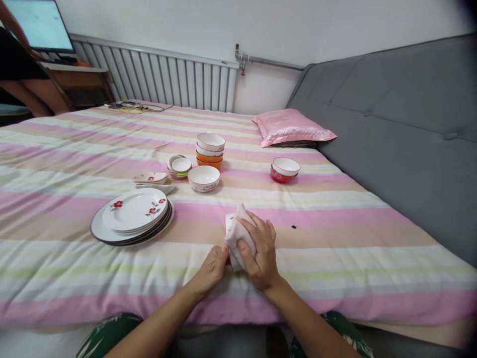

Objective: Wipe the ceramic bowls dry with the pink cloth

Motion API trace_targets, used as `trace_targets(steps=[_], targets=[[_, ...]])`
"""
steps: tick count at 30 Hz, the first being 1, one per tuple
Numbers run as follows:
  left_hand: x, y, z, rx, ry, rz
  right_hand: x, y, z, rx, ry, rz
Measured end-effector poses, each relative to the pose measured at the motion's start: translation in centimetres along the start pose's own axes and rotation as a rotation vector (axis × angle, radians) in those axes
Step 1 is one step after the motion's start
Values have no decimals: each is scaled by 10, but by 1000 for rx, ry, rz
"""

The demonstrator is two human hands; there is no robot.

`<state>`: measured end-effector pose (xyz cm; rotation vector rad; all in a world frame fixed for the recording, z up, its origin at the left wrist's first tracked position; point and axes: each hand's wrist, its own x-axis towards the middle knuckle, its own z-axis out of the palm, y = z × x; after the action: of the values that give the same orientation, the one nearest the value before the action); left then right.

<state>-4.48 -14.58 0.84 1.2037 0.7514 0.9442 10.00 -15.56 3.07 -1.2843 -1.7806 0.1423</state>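
Observation:
Just above the near part of the bed, my right hand (261,251) is closed on a folded pale cloth (238,238) and presses it against a bowl (229,219). The bowl is tilted on its side; only a strip of white with a red rim shows, and the cloth and hands hide the rest. My left hand (213,266) pinches the bowl's left edge, its fingers closed. Beyond my hands stands a white bowl (204,178) with a red rim. Left of my hands lies a stack of plates (136,211) with red flowers.
Behind the single bowl are stacked bowls (210,149), small dishes (180,165) and oval dishes (150,179). Two nested bowls (285,169) stand right. A small black object (294,226) lies nearby. A pink pillow (292,127) and grey headboard (395,109) flank the bed; a person (26,74) stands far left.

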Motion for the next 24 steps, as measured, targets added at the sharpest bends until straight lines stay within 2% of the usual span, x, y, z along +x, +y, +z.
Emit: trace_targets(steps=[2, 4, 9, 18, 24], targets=[[1, 4, 3, 82, -123, 30, 2, 3, -4, 40, -12, 31], [2, 6, 7, 121, -193, 9, 4, 6, -6, 91, -14, 50], [0, 1, 15, 216, -210, -4, 6, 17, -10, 316, 5, 154], [-5, -2, 17, 648, -344, 228, 16, 27, -18, 843, -85, 531], [-9, -5, 17, 863, -410, 348, 18, 30, -18, 1136, -50, 879]])
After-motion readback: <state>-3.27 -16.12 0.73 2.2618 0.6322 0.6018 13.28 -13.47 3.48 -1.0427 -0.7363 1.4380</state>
